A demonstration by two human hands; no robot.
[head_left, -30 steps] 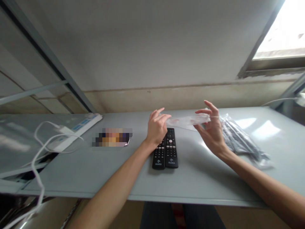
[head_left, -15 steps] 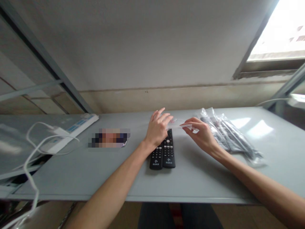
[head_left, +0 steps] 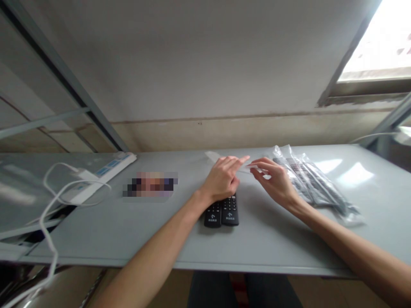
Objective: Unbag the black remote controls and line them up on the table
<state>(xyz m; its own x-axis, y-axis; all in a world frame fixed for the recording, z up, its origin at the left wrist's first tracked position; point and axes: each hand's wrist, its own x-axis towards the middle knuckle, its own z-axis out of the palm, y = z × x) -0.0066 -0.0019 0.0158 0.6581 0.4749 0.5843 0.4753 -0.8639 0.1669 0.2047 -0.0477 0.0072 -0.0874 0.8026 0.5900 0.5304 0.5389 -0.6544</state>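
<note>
Two black remote controls (head_left: 230, 216) lie side by side on the grey desk, their upper ends hidden beneath my left hand (head_left: 223, 177). That hand reaches across a clear plastic bag (head_left: 212, 157) with the index finger stretched to the right and the thumb bent under. Whether its fingers press on the plastic cannot be made out. Just to the right, my right hand (head_left: 271, 174) pinches the edge of the bag between thumb and fingers. Near its knuckles rest several remotes in clear plastic sleeves (head_left: 316, 182).
A white power strip (head_left: 115, 166) with a white cable (head_left: 48, 214) lies at the desk's left. A blurred-out flat item (head_left: 150, 185) sits between it and my left arm. The wall (head_left: 199, 77) rises behind the desk (head_left: 154, 235); metal posts stand at both sides.
My left hand has moved right and slightly toward me, its index finger now close to the right fingertips. It covers more of the remotes. My right hand keeps its pinch.
</note>
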